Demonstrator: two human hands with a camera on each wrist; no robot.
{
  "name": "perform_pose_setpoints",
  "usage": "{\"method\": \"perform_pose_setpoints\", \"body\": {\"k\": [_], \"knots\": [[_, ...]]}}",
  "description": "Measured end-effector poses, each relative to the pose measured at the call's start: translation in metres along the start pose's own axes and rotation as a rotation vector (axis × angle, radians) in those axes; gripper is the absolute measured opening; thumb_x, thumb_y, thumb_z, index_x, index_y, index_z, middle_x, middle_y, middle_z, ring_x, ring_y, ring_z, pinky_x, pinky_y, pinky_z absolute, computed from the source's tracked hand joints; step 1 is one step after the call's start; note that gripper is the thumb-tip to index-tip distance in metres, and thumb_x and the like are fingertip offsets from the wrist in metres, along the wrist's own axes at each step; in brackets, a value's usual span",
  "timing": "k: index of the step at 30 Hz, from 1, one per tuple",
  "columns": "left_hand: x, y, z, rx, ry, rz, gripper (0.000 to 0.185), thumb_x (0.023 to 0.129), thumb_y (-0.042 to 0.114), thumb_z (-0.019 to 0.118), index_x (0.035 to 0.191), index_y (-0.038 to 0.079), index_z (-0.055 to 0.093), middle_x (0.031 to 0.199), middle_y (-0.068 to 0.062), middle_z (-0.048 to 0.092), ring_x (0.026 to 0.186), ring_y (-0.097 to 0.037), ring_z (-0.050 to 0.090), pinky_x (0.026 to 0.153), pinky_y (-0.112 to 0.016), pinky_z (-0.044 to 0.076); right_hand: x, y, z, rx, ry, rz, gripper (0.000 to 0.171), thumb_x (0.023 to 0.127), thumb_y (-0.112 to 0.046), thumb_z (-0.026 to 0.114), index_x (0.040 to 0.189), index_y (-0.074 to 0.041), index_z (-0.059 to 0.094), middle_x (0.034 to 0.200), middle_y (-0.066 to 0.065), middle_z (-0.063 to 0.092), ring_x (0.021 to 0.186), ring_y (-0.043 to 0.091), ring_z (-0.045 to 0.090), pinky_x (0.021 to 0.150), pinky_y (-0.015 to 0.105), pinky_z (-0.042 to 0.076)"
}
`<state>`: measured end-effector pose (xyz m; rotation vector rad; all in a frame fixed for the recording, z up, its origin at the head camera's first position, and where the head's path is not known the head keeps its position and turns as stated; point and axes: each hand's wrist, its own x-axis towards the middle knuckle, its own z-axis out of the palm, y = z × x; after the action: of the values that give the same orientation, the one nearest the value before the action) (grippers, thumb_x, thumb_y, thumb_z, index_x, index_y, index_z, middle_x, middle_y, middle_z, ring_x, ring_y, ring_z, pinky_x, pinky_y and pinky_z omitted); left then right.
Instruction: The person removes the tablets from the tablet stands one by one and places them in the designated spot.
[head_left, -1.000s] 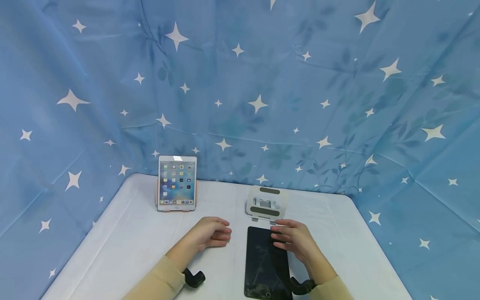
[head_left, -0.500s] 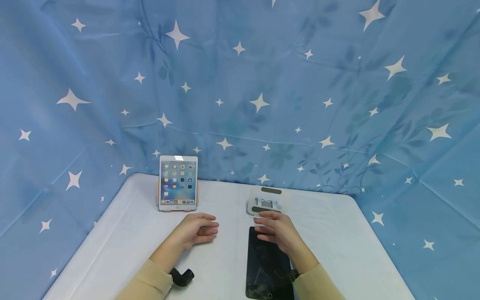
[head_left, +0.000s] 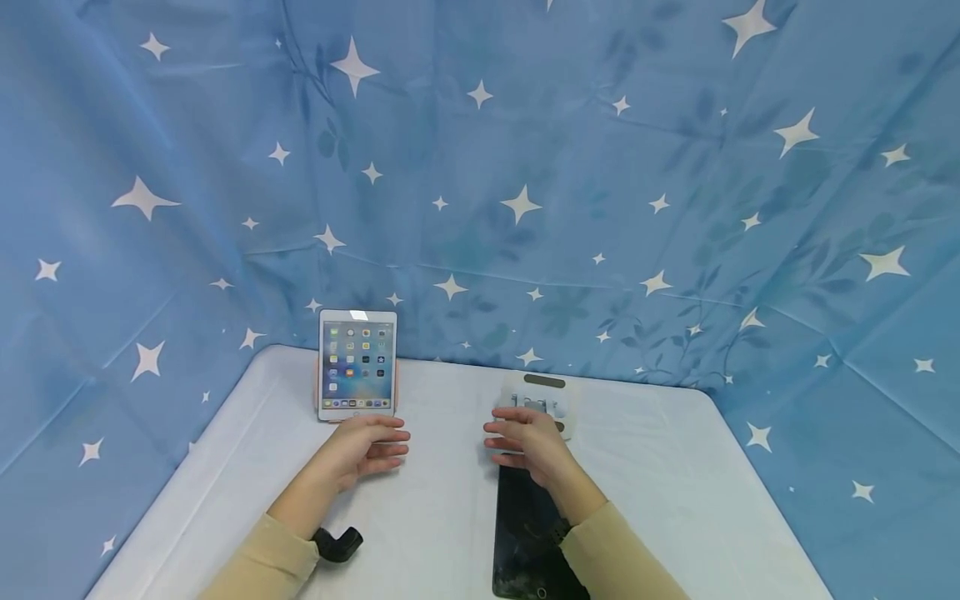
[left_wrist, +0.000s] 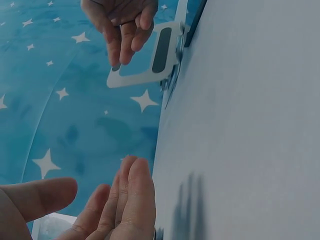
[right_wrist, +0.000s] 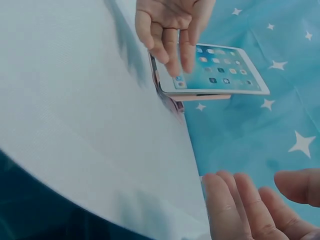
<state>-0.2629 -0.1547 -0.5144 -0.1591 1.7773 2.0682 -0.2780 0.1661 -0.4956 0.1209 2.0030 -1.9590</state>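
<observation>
A white tablet with its screen lit and app icons showing stands propped on a pinkish stand at the back left. Just in front of its lower edge hovers my left hand, fingers relaxed and holding nothing. My right hand is held over the white tablet stand and the top end of a black tablet, its palm turned inward and fingers loosely extended. The black tablet lies flat with its screen dark, partly hidden by my right hand and sleeve. That white stand has dark grey pads and an open middle.
A white cloth covers the table, whose back edge meets a blue curtain with white stars. A black curved piece is on my left wrist. Fabric also hangs along both sides.
Both hands have moved left and a little farther from me, toward the white tablet. My right hand has gone from the black tablet's upper right to over the stand's front. The tablets stay put.
</observation>
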Motion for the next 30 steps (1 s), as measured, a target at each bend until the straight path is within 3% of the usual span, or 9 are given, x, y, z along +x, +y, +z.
{"method": "perform_pose_setpoints", "body": {"k": [15, 21, 30], "knots": [[-0.015, 0.019, -0.045, -0.007, 0.067, 0.012, 0.05, 0.112, 0.014, 0.053, 0.155, -0.009, 0.045, 0.146, -0.024, 0.067, 0.113, -0.023, 0.077, 0.097, -0.04, 0.066, 0.021, -0.011, 0.025, -0.005, -0.008, -0.016, 0.045, 0.104, -0.023, 0.071, 0.144, -0.004, 0.061, 0.135, 0.02, 0.073, 0.11, 0.032, 0.08, 0.084, 0.04, 0.069], [-0.017, 0.019, -0.064, -0.035, 0.078, 0.027, 0.05, 0.112, 0.012, 0.053, 0.156, -0.009, 0.043, 0.137, -0.016, 0.073, 0.109, -0.019, 0.078, 0.097, -0.039, 0.066, 0.027, -0.017, 0.036, 0.007, -0.029, -0.023, 0.041, 0.105, -0.02, 0.068, 0.143, -0.007, 0.063, 0.14, 0.024, 0.07, 0.106, 0.027, 0.081, 0.083, 0.04, 0.07], [-0.021, 0.022, -0.086, -0.066, 0.074, 0.031, 0.054, 0.112, 0.01, 0.054, 0.159, -0.01, 0.038, 0.129, -0.008, 0.077, 0.108, -0.017, 0.079, 0.098, -0.039, 0.066, 0.036, -0.023, 0.05, 0.023, -0.043, -0.022, 0.039, 0.104, -0.019, 0.069, 0.141, -0.008, 0.065, 0.134, 0.02, 0.074, 0.101, 0.024, 0.081, 0.083, 0.041, 0.07]]}}
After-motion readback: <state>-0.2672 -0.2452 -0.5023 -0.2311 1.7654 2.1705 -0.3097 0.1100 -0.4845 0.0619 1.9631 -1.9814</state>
